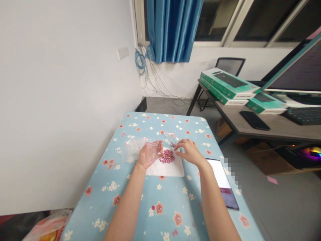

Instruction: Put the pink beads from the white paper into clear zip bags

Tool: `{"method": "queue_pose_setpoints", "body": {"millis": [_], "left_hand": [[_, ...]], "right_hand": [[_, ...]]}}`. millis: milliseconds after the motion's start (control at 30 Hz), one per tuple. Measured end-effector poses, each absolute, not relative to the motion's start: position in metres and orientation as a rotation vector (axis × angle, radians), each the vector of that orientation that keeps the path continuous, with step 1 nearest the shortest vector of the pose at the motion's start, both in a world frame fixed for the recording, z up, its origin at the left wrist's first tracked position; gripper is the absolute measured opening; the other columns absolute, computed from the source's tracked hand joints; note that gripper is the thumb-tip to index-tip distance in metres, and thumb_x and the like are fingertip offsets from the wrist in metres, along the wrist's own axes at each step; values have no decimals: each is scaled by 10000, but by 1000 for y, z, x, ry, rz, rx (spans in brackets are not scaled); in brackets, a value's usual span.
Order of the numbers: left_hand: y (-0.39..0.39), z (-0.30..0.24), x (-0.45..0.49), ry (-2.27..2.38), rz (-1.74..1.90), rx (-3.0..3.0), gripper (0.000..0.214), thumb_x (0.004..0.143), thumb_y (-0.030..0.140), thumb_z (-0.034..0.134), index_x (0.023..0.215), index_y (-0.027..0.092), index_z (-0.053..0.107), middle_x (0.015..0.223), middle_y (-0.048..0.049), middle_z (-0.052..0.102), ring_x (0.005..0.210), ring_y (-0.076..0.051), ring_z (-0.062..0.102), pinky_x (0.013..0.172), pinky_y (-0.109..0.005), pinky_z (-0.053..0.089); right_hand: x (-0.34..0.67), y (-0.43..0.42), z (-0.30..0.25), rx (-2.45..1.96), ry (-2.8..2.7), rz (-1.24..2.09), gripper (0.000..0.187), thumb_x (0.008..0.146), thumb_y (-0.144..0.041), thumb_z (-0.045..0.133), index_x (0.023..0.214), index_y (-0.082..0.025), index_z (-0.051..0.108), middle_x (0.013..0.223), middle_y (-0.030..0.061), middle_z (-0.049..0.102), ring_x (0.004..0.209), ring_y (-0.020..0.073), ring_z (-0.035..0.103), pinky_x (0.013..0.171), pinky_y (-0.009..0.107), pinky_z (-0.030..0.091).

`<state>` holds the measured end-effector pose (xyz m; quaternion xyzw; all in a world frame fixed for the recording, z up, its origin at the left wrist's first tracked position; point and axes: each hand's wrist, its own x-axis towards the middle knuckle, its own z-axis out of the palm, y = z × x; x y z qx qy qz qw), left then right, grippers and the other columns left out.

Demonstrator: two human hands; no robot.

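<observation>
On a floral tablecloth [160, 197] by a white wall [62, 100], left hand [150, 154] gripping clear bag [132, 149], right hand [190, 152] pinching it, pink beads [167, 156]

Left hand [149, 154] holds a clear bag [132, 150] beside pink beads [167, 156].

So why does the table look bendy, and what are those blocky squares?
In the head view, the blue flowered table looks stretched and its edges lean, like wide-angle distortion; a blocky pixelated patch blurs the spot near its right edge.

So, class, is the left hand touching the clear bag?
Touching: the head view shows the clear bag held in the left hand, its plastic lying over the hand.
</observation>
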<state>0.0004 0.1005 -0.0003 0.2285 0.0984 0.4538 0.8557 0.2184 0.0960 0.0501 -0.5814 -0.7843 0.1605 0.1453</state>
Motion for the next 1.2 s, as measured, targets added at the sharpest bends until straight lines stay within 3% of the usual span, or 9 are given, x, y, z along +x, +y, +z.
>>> {"method": "queue_pose_setpoints", "body": {"millis": [433, 733, 967, 1200], "left_hand": [[101, -2, 0, 222, 969, 461, 591, 684, 518, 667, 1075, 79, 603, 874, -92, 622, 749, -175, 567, 715, -328, 454], [101, -3, -1, 243, 970, 468, 568, 708, 527, 635, 1069, 89, 604, 875, -96, 621, 755, -180, 574, 720, -326, 448], [101, -2, 0, 217, 962, 457, 645, 638, 530, 709, 1077, 69, 609, 871, -91, 623, 759, -176, 574, 718, -315, 464], [100, -1, 0, 251, 976, 473, 576, 690, 530, 654, 1058, 89, 610, 866, -102, 622, 749, -181, 575, 709, -320, 451]], "right_hand": [[210, 92, 47, -1750, -2426, 529, 84, 663, -278, 731, 742, -249, 732, 1021, 73, 599, 1029, 274, 459, 889, 406, 299], [206, 91, 49, -1801, -2443, 501, 64, 680, -271, 711, 729, -235, 730, 1012, 78, 599, 1025, 265, 450, 903, 391, 289], [205, 90, 49, -1805, -2433, 489, 80, 677, -287, 708, 735, -237, 732, 1018, 81, 591, 1033, 270, 441, 905, 402, 281], [211, 92, 44, -1722, -2378, 450, 58, 713, -258, 668, 711, -229, 718, 997, 84, 599, 1010, 280, 458, 868, 419, 302]]}}
